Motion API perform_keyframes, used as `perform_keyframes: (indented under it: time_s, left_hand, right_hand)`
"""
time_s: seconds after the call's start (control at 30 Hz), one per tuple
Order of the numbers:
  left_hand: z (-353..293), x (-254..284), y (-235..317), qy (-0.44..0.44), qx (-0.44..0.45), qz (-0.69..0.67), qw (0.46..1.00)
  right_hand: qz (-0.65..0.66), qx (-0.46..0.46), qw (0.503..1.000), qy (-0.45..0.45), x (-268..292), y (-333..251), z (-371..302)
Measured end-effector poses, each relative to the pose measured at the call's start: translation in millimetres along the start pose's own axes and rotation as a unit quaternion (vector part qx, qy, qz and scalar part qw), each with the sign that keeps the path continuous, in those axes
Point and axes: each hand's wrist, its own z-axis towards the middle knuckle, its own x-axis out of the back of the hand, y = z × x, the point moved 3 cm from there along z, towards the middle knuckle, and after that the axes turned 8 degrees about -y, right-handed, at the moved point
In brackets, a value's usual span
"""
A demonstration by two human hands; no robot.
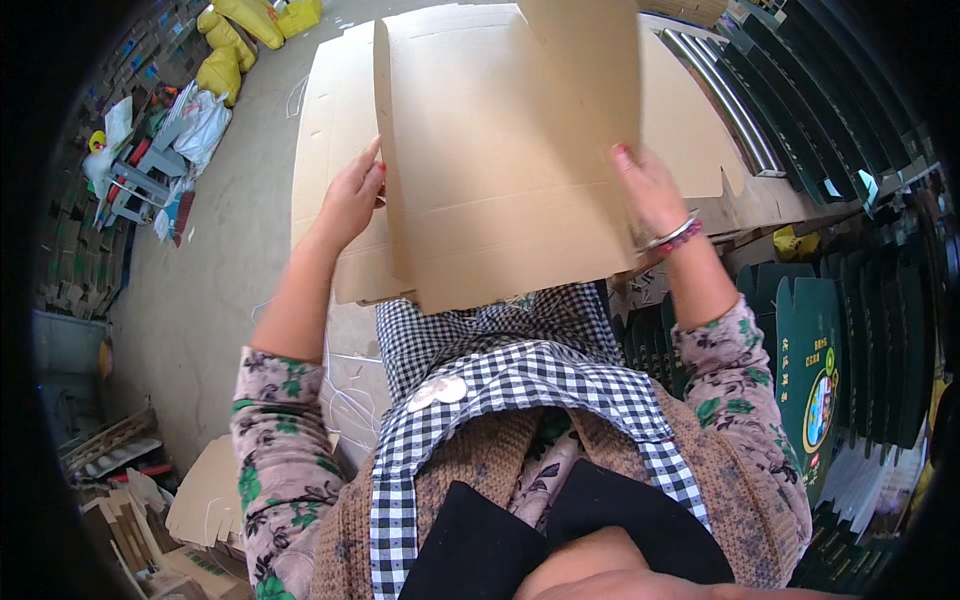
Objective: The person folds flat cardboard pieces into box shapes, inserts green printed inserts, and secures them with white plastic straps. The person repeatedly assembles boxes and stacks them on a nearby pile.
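Note:
A plain brown cardboard sheet (490, 170) with creases lies in front of me, its left and right side flaps folded up. My left hand (355, 195) grips the left flap, thumb and fingers pressed around its edge. On the opposite side my right hand (650, 195), wearing bracelets on the wrist, holds the right flap (595, 90), which stands higher and is blurred by motion. Some fingers of the right hand are hidden. Under the sheet, more flat brown cardboard (325, 140) is spread out on a table.
Shiny metal bars (720, 95) lie on the table's right side, beside rows of dark green cardboard pieces (800, 90). A printed green carton piece (805, 370) stands below right. Yellow sacks (225, 65) and a grey stool (155, 165) are far left. Cardboard scraps (210, 490) lie lower left.

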Motion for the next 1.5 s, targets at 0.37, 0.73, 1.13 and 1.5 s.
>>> perform_keyframes:
  time_s: [0.37, 0.73, 1.13, 1.5]
  left_hand:
    - [28, -13, 6, -0.007, -0.019, 0.274, 0.962]
    - [-55, -55, -17, -0.014, -0.139, 0.453, 0.881]
    - [-67, -40, 10, -0.112, -0.074, 0.413, 0.901]
    - [-1, -10, -22, 0.199, 0.016, 0.150, 0.968]
  right_hand:
    - [0.357, -0.042, 0.933, 0.005, 12, 70, 37]
    - [0.462, -0.065, 0.884, 0.013, -33, 45, 3]
    - [0.143, -0.129, 0.980, -0.056, -4, 51, -6]
    - [0.243, -0.089, 0.966, -0.028, 2, 53, -11]
